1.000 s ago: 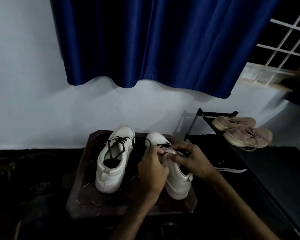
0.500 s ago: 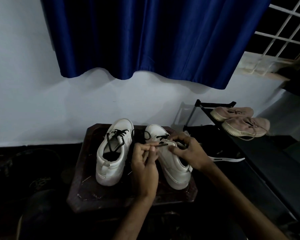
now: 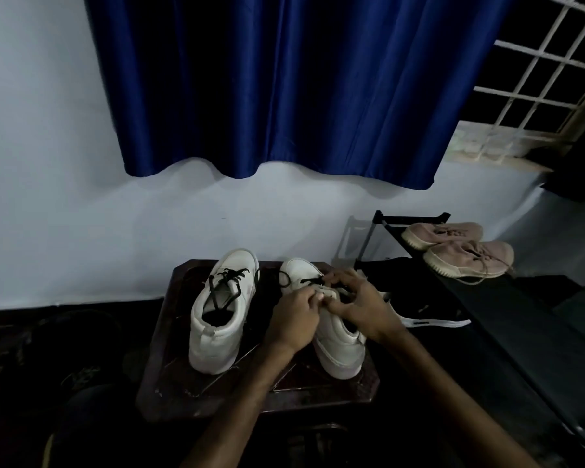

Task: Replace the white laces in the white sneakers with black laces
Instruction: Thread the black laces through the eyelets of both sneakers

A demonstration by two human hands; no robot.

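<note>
With the white sneaker (image 3: 335, 339) upright on the tabletop (image 3: 169, 383), your right hand (image 3: 362, 305) curling its fingers (image 3: 347, 282) round the stiff upper and your left hand (image 3: 294, 319) bunched at the eyelets, its pinch hidden, take the limp black lace (image 3: 313, 281) by its hard tip, since it will likely buckle elsewhere.

The left sneaker (image 3: 222, 319) is white and stands upright on the table (image 3: 169, 383), toe toward the wall. A black lace (image 3: 227, 280) crosses its front eyelets loosely, strands trailing back into its open mouth. The right sneaker (image 3: 340, 346), also white and upright, stands just beside it, toe angled toward it. A second lace (image 3: 313, 281) crosses its front eyelets and loops off its left side
</note>
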